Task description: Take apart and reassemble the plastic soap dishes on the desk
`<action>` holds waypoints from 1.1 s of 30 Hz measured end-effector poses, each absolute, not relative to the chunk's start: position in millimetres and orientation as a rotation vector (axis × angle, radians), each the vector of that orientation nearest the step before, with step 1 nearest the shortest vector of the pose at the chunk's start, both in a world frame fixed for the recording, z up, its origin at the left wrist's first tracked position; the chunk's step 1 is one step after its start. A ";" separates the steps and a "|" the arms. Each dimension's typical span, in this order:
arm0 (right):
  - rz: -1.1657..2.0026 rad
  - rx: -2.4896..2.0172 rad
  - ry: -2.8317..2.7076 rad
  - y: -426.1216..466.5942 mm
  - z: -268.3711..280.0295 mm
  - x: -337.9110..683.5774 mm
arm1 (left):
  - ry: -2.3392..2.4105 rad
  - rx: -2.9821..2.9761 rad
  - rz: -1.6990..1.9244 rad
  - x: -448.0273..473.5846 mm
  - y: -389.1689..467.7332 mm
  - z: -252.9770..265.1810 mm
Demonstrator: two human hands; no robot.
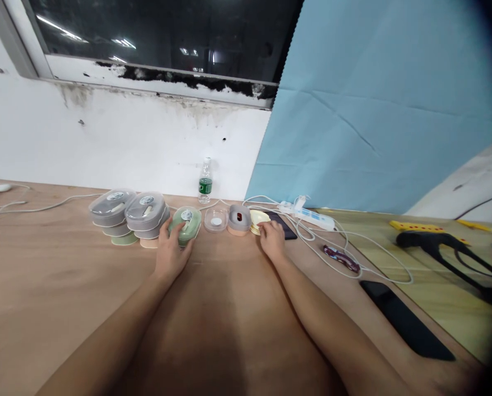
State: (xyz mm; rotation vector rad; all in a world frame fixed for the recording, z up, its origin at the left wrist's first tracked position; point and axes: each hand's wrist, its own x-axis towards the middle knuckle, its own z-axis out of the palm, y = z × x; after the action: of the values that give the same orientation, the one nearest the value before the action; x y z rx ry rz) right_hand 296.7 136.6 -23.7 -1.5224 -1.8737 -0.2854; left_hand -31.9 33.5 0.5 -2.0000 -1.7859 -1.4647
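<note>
My left hand (172, 247) grips the near left side of a light green lidded container (188, 223), its fingers and thumb spread around the lid. With fingertips closed on its right edge, my right hand (273, 239) holds a small pale yellow dish-like piece (259, 218). Between the hands are a clear square lid (216, 220) and a grey-and-peach container (238, 219) with a small dark brown thing on top. Left of my left hand stand two stacks of grey containers (116, 208), (147, 212) with clear lids, over green and peach bases.
Behind the containers a plastic bottle (205, 184) stands against the wall. At the right lie a power strip (312, 217) with white cables, a dark phone (285, 225), a purple wrapped item (340, 258) and a long black device (405, 319). Farther right is a black-handled object (439, 247).
</note>
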 end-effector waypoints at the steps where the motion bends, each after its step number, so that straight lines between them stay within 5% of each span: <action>1: -0.295 -1.539 -1.882 135.7 -23.3 295.8 | -1.786 -2.003 -1.463 -32.1 33.6 0.7; 16: -0.274 -1.694 -1.852 131.0 -19.3 292.2 | -1.738 -2.009 -1.502 -33.2 33.6 0.9; 33: -0.322 -1.207 -1.851 112.0 -5.9 270.0 | -1.653 -1.947 -1.605 -31.4 30.6 6.5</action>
State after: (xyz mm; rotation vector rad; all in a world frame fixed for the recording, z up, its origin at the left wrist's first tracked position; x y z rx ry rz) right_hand 270.0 112.0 -5.9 -1.2070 -1.8508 -0.3220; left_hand -31.4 30.6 6.5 -1.9473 -1.6532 -1.6048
